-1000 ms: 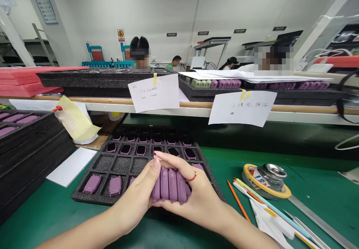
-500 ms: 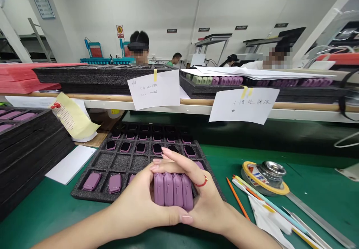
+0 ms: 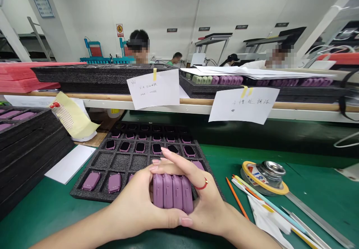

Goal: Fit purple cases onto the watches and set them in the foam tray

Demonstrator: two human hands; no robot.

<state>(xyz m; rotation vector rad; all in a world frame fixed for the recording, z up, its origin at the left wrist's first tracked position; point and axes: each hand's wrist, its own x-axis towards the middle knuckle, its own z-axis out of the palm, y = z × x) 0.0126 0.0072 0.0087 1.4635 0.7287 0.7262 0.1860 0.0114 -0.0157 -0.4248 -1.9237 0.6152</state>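
Note:
Several purple smartwatch cases (image 3: 172,193) stand on edge, pressed side by side in a row between my two hands. My left hand (image 3: 140,200) wraps round the row from the left, its thumb lying across the near side. From the right, my right hand (image 3: 207,200) closes on the same row, fingers reaching over the top towards my left fingers. Both hands are above the near part of a black foam tray (image 3: 75,189). In its back rows are watches with dark screens (image 3: 140,147); purple cases (image 3: 114,183) lie face down in the front row.
Black foam trays (image 3: 30,159) are stacked at the left, near white paper (image 3: 71,163). On the right are a glass jar (image 3: 270,178), a yellow tape roll (image 3: 244,168), a steel ruler (image 3: 322,219) and an orange stick (image 3: 237,198). A shelf (image 3: 193,107) crosses behind; people sit beyond.
My hands keep the same grip on the row of cases, which sits very slightly lower and to the left. Beyond the shelf, a person's head has turned a little.

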